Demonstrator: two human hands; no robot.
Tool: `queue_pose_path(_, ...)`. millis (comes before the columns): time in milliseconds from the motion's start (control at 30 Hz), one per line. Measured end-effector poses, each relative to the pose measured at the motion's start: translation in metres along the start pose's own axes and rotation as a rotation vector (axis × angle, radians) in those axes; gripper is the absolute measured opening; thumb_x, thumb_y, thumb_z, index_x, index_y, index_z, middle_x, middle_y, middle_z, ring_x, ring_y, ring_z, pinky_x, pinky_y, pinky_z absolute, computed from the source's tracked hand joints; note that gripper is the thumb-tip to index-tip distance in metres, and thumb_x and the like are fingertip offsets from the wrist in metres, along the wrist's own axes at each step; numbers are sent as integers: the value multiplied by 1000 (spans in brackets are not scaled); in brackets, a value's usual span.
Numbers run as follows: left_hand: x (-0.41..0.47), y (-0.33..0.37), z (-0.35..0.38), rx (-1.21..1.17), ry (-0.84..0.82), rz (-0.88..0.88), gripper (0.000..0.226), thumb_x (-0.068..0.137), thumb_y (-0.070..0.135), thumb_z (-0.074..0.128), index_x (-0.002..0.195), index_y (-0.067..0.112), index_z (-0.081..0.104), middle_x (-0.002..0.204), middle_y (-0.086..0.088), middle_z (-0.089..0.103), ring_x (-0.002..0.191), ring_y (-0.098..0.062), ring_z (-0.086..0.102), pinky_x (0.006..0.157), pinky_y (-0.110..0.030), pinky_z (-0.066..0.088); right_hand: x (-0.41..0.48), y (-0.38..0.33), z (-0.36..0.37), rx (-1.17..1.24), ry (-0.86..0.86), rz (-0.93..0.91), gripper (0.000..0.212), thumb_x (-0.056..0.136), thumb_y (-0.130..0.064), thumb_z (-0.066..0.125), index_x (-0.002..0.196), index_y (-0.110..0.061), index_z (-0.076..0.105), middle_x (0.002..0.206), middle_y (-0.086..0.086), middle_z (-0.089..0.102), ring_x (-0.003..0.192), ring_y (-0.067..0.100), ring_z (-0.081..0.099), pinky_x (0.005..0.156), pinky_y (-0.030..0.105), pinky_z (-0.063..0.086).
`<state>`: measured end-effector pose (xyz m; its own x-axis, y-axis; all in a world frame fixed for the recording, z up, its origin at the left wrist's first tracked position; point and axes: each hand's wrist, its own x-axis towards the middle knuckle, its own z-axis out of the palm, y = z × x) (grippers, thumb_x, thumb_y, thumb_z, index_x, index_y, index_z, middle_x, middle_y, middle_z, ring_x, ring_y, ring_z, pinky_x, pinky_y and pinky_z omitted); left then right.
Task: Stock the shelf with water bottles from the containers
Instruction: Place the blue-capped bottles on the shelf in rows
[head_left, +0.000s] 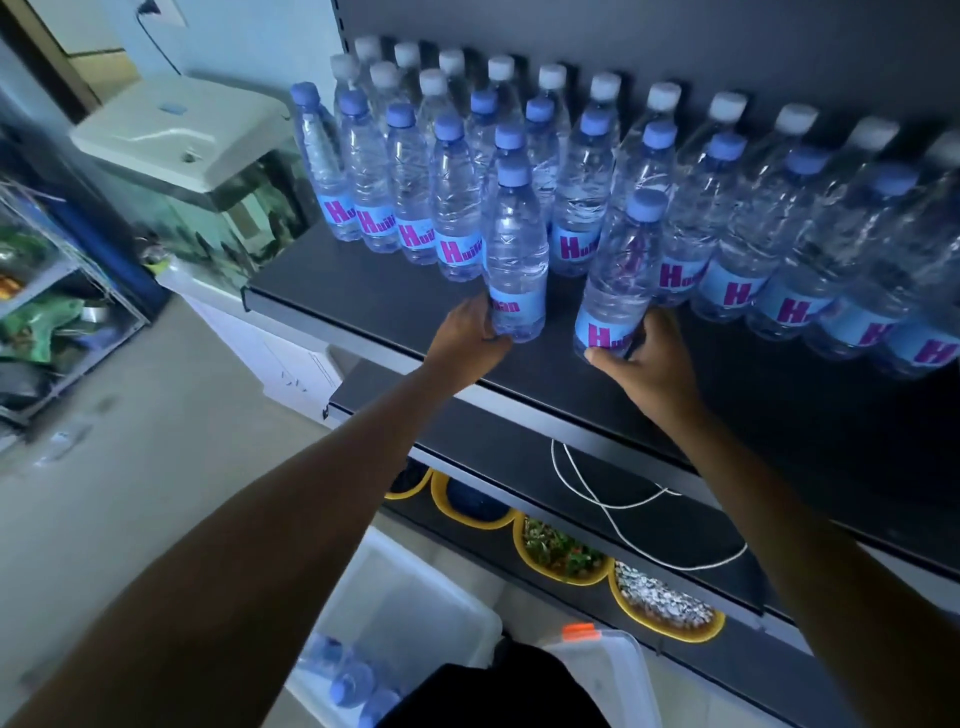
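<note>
Bottles were gripped in both hands over the front part of the dark shelf (374, 296). The left hand (467, 345) was curled round the lower body of one water bottle (517, 249), fingers wrapped across its blue label. This bottle was held close to upright, with its base at the shelf surface or just above it; which of the two could not be told. The right hand (652, 366) was closed round the base of a second bottle (618, 280), with the thumb pressed below the label. That bottle was tilted, its blue cap leaned away from the hand toward the stocked rows (727, 208). The two held bottles were apart, and a strip of bare shelf was seen between them.

Beyond both hands, the stocked rows were lined up across the shelf, blue caps nearer the fingers and white caps farther back. Below the wrists, a lower shelf (691, 530) was seen with a white cord (596, 504) lying on it, and under that a row of yellow bowls (518, 540). Down near the elbows, a clear container (405, 587) was seen with a few blue-capped bottles (350, 680) lying in it. Beside it, under the right forearm, a second container (613, 670) with an orange clasp was seen.
</note>
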<state>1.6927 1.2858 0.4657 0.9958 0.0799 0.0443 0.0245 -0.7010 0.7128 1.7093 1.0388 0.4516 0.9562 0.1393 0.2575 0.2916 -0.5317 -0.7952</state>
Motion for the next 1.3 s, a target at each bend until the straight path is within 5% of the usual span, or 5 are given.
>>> queue_pose_path(433,39,12,34,211,174,-144,68,78,69,69,125,21,55,109,-4,70,104,-28,65,89,-39,53,34,10,30,50,103,65,57,84,-20,79,132,-6,53,128,13,58,117,33,63,95,58,53)
queue_pose_path(733,36,4,45,232,281,119,31,86,45,66,94,18,54,82,1,64,81,-25,63,74,-31,49,40,17,30,58,171,163,49,84,-22,73,130,-13,56,115,-2,68,93,28,71,86,57,56)
queue_pose_path(1033,54,13,50,280,205,-139,59,77,81,59,90,23,57,87,0,70,86,-26,67,76,-35,49,43,9,26,56,168,162,54,77,-36,81,120,-12,58,114,2,69,105,20,68,92,49,56)
queue_pose_path(1167,53,13,52,298,208,-129,65,78,82,55,101,21,58,91,-1,70,89,-27,67,84,-38,51,39,18,19,101,61,160,44,81,-17,79,119,-12,58,88,-23,70,76,-3,67,76,28,57)
queue_pose_path(1300,51,9,51,229,229,-94,44,84,63,60,92,20,56,81,2,66,81,-25,65,77,-34,48,37,15,19,78,35,160,45,75,-24,70,117,-17,55,75,-19,65,68,-1,61,71,25,53)
